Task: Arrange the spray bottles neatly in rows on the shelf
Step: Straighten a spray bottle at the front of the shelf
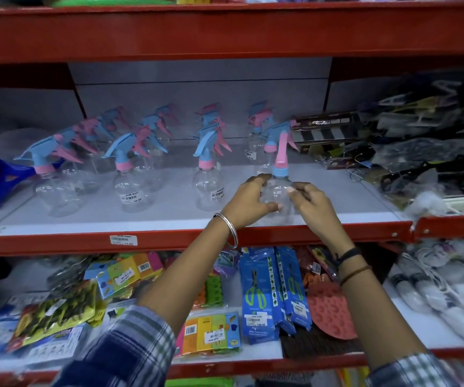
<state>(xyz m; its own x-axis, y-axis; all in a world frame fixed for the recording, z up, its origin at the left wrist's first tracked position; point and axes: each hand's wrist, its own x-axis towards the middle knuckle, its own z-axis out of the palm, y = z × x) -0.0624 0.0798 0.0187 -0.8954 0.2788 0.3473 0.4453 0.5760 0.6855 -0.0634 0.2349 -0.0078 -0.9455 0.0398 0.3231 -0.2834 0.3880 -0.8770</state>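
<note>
Both hands are wrapping around one clear spray bottle (278, 191) at the shelf's (169, 219) front edge, left hand (249, 201) and right hand (313, 203) fingers gripping its sides. Other bottles (130, 188) are standing in rows, roughly four I think, leftward and behind.

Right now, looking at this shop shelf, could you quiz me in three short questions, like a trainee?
1. True or false: both hands are on one clear spray bottle.
2. Which wrist wears the silver bangle?
3. The held bottle's collar is: A) blue, B) green, C) red.

Key: 1 true, the left hand and right hand flank it. 2 left. 3 A.
</note>
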